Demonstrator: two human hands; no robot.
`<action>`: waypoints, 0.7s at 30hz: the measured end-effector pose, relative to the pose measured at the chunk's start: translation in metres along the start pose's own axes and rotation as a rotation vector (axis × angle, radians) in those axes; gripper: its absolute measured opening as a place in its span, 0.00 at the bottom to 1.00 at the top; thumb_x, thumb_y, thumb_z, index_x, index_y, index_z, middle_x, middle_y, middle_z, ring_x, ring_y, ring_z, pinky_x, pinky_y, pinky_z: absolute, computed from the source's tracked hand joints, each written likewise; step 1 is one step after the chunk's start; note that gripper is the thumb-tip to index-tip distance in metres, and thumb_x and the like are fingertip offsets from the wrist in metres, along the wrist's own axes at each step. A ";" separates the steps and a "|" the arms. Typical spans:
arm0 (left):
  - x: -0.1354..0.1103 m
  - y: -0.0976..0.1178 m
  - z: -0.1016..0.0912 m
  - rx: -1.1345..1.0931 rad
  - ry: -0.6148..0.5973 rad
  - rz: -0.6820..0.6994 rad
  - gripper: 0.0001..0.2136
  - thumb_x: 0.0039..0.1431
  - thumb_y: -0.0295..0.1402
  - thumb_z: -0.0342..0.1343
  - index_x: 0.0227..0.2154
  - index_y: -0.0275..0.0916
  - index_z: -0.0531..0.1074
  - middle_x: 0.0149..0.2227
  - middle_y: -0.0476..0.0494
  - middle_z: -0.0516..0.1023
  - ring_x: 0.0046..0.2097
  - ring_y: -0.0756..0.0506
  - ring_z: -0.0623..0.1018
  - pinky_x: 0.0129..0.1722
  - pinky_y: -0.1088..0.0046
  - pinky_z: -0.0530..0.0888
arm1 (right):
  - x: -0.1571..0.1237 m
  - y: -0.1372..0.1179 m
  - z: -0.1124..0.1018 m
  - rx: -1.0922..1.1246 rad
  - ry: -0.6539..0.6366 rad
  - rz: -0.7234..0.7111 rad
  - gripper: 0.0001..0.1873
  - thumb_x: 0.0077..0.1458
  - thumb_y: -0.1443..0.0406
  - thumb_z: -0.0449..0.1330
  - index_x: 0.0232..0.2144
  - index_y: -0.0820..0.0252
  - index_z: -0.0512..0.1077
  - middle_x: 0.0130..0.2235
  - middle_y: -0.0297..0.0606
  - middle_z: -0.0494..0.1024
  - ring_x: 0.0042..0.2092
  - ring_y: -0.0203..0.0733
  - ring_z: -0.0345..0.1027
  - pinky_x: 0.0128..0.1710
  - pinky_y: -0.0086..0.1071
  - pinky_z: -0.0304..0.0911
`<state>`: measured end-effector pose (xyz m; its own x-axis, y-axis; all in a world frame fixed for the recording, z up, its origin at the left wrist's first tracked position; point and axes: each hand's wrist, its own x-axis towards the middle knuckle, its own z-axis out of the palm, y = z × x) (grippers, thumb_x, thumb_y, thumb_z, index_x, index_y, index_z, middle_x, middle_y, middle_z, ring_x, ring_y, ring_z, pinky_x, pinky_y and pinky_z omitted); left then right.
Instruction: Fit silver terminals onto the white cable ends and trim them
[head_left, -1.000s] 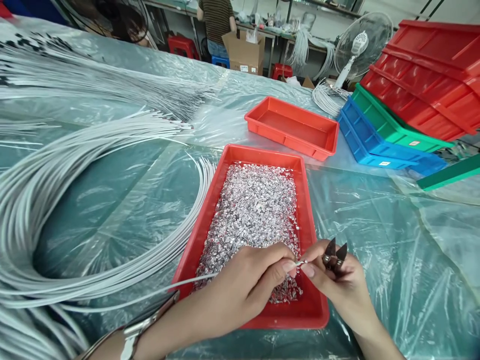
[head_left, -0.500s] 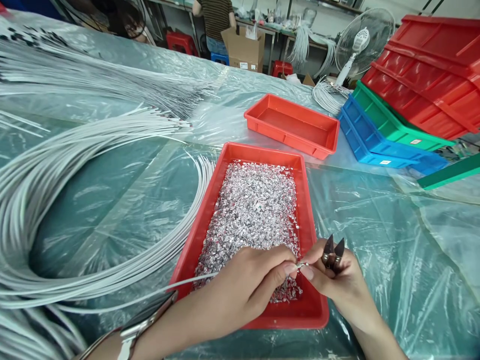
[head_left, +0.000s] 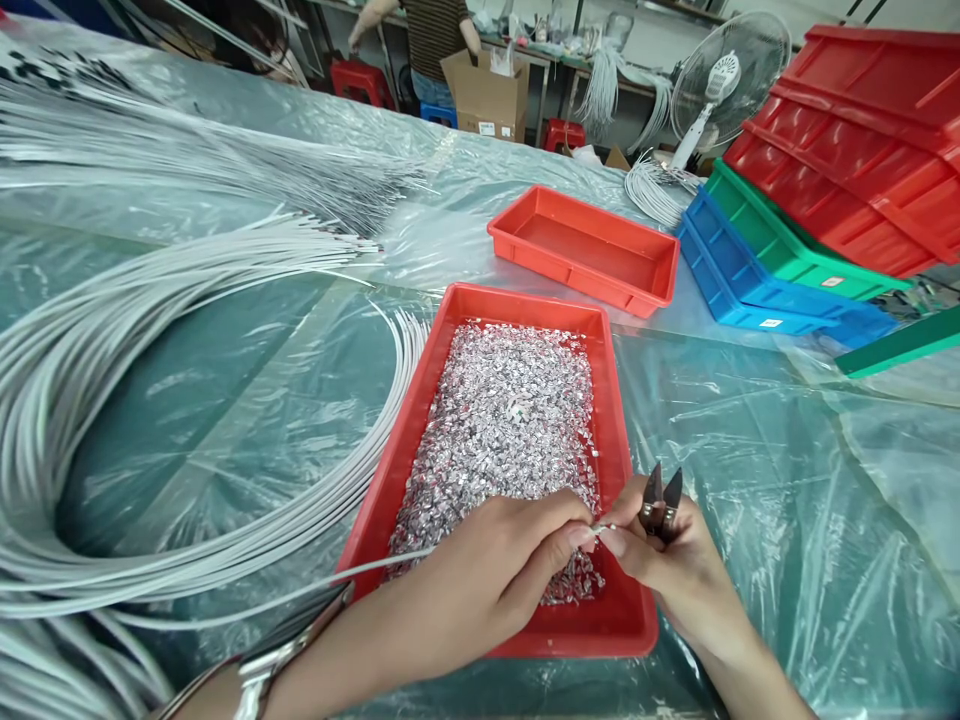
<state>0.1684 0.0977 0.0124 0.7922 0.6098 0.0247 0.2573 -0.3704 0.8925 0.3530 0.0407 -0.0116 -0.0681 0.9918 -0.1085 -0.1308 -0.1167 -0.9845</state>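
My left hand [head_left: 487,580] pinches the end of a thin white cable [head_left: 360,568] between thumb and forefinger, over the near end of a red tray [head_left: 390,470] filled with silver foil scraps [head_left: 510,420]. My right hand [head_left: 667,565] touches the cable's tip with thumb and forefinger and also holds small cutting pliers [head_left: 658,500], whose dark jaws point up and stand slightly apart. The two hands meet at the cable tip above the tray's near right corner.
Large bundles of white cables [head_left: 112,330] curve over the plastic-covered table on the left. An empty red tray [head_left: 585,250] sits further back. Stacked blue [head_left: 750,280], green and red bins [head_left: 862,130] lean at right. A fan [head_left: 724,80] and a person [head_left: 435,40] stand beyond.
Both hands stay pinched at the cable tip; the right hand and pliers have shifted slightly left and up. Otherwise nothing has moved.
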 end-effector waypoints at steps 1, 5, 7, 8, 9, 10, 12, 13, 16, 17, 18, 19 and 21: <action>0.000 0.000 0.000 -0.004 0.002 -0.003 0.10 0.69 0.31 0.40 0.31 0.41 0.61 0.24 0.57 0.60 0.25 0.54 0.62 0.25 0.76 0.58 | 0.000 0.000 0.000 0.004 0.002 0.001 0.05 0.55 0.63 0.64 0.28 0.54 0.72 0.19 0.24 0.54 0.21 0.32 0.41 0.19 0.29 0.39; -0.001 -0.002 0.003 -0.066 0.029 -0.006 0.04 0.67 0.32 0.45 0.35 0.42 0.62 0.25 0.57 0.64 0.26 0.55 0.64 0.26 0.77 0.60 | 0.001 -0.001 0.003 0.047 0.056 0.028 0.05 0.54 0.62 0.64 0.28 0.54 0.72 0.19 0.24 0.54 0.21 0.32 0.41 0.21 0.30 0.39; -0.002 -0.004 0.006 -0.100 0.060 -0.014 0.02 0.65 0.32 0.47 0.36 0.42 0.62 0.26 0.57 0.66 0.26 0.54 0.65 0.26 0.77 0.61 | 0.001 -0.003 0.005 0.056 0.082 0.044 0.05 0.53 0.62 0.65 0.27 0.54 0.73 0.19 0.24 0.54 0.22 0.32 0.41 0.21 0.30 0.38; -0.002 -0.005 0.007 -0.105 0.073 -0.023 0.02 0.65 0.32 0.47 0.36 0.42 0.62 0.26 0.56 0.67 0.26 0.54 0.66 0.26 0.77 0.61 | 0.001 -0.005 0.006 0.056 0.093 0.046 0.05 0.53 0.63 0.65 0.27 0.54 0.73 0.19 0.24 0.54 0.22 0.32 0.41 0.21 0.30 0.38; -0.002 -0.006 0.007 -0.099 0.081 -0.035 0.02 0.66 0.33 0.45 0.36 0.43 0.61 0.26 0.56 0.67 0.26 0.54 0.66 0.26 0.76 0.61 | 0.001 -0.006 0.007 0.055 0.099 0.045 0.05 0.52 0.64 0.65 0.26 0.54 0.73 0.19 0.24 0.54 0.22 0.32 0.41 0.21 0.30 0.38; -0.002 -0.007 0.008 -0.090 0.080 -0.046 0.03 0.67 0.33 0.44 0.36 0.43 0.61 0.26 0.56 0.67 0.26 0.53 0.66 0.26 0.75 0.61 | 0.001 -0.006 0.008 0.055 0.101 0.043 0.05 0.52 0.64 0.65 0.26 0.54 0.73 0.19 0.23 0.54 0.22 0.32 0.40 0.21 0.30 0.38; -0.003 -0.007 0.007 -0.074 0.054 -0.067 0.05 0.67 0.35 0.42 0.35 0.43 0.60 0.25 0.56 0.66 0.25 0.52 0.66 0.26 0.74 0.61 | 0.001 -0.006 0.007 0.067 0.092 0.040 0.05 0.53 0.66 0.65 0.26 0.53 0.72 0.19 0.22 0.52 0.22 0.31 0.39 0.21 0.29 0.38; -0.003 -0.007 0.007 -0.070 0.038 -0.074 0.06 0.68 0.35 0.41 0.34 0.43 0.59 0.24 0.56 0.66 0.25 0.52 0.66 0.25 0.73 0.60 | 0.001 -0.005 0.006 0.075 0.077 0.039 0.05 0.53 0.66 0.64 0.26 0.53 0.72 0.19 0.22 0.51 0.21 0.31 0.38 0.21 0.29 0.38; -0.004 -0.007 0.006 -0.077 0.002 -0.088 0.08 0.68 0.36 0.39 0.33 0.43 0.58 0.25 0.55 0.68 0.26 0.51 0.69 0.26 0.72 0.61 | 0.003 0.000 0.002 0.100 0.013 0.030 0.05 0.54 0.66 0.65 0.27 0.53 0.72 0.19 0.22 0.51 0.21 0.31 0.39 0.21 0.28 0.38; -0.003 -0.007 0.005 -0.077 -0.003 -0.090 0.08 0.69 0.37 0.38 0.33 0.43 0.58 0.26 0.54 0.69 0.27 0.51 0.69 0.27 0.72 0.61 | 0.004 0.001 0.001 0.106 -0.002 0.029 0.05 0.54 0.65 0.65 0.27 0.53 0.72 0.19 0.22 0.51 0.21 0.31 0.39 0.21 0.28 0.38; -0.003 -0.006 0.005 -0.077 -0.007 -0.093 0.09 0.69 0.37 0.38 0.33 0.43 0.58 0.26 0.54 0.69 0.27 0.51 0.70 0.27 0.72 0.61 | 0.005 0.003 -0.001 0.110 -0.010 0.030 0.05 0.54 0.65 0.65 0.28 0.54 0.71 0.19 0.22 0.51 0.21 0.31 0.39 0.21 0.28 0.39; -0.003 -0.006 0.004 -0.078 -0.011 -0.097 0.09 0.69 0.37 0.38 0.33 0.43 0.57 0.25 0.54 0.69 0.27 0.51 0.70 0.27 0.72 0.62 | 0.005 0.004 -0.001 0.115 -0.012 0.031 0.05 0.54 0.65 0.65 0.28 0.54 0.71 0.19 0.22 0.52 0.21 0.30 0.40 0.21 0.28 0.39; -0.003 -0.005 0.003 -0.094 -0.016 -0.096 0.09 0.69 0.37 0.38 0.32 0.43 0.57 0.25 0.55 0.69 0.27 0.52 0.70 0.28 0.73 0.62 | 0.007 0.006 -0.002 0.126 -0.011 0.034 0.06 0.54 0.65 0.65 0.28 0.55 0.71 0.18 0.21 0.52 0.21 0.30 0.39 0.20 0.28 0.39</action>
<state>0.1671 0.0955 0.0067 0.7750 0.6281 -0.0692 0.2800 -0.2432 0.9287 0.3539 0.0467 -0.0187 -0.0859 0.9865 -0.1396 -0.2514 -0.1570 -0.9551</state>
